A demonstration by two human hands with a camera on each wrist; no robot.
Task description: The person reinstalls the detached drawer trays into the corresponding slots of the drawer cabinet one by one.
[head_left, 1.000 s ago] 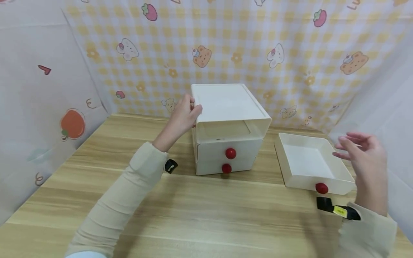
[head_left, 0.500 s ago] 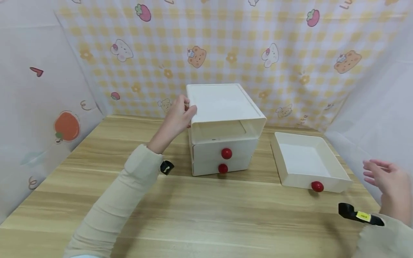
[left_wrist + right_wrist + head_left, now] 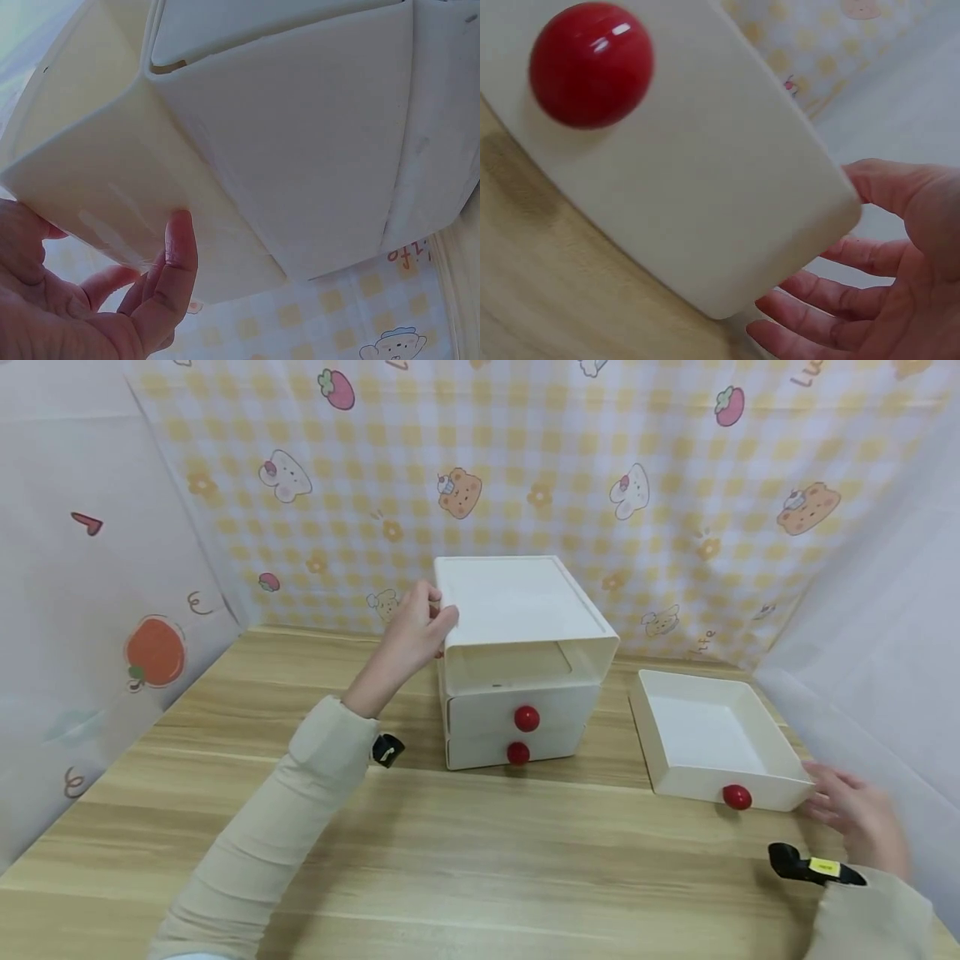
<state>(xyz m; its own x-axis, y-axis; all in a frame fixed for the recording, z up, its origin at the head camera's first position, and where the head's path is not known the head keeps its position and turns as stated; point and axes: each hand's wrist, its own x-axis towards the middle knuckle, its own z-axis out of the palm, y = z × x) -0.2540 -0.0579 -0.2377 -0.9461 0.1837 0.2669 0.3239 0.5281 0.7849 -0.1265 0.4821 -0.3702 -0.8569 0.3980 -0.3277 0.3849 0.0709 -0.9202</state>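
A white drawer cabinet stands on the wooden table. Its top slot gapes, while two lower drawers with red ball knobs are pushed in. My left hand holds the cabinet's upper left edge, thumb over the top and fingers against the side wall; the left wrist view shows a fingertip touching that wall. To the right lies a white drawer with a red knob. At its front right corner is my right hand, fingers fairly straight and spread along the side. Whether they press on it I cannot tell.
The wooden table runs back to a yellow checked cloth with cartoon prints. White cloth walls rise on both sides, the right one close to the loose drawer and my right hand. A gap of table separates cabinet and drawer.
My right hand has swung out to the right, then come down and in to the drawer's right front corner. My left hand keeps its place on the cabinet. The view shifted slightly.
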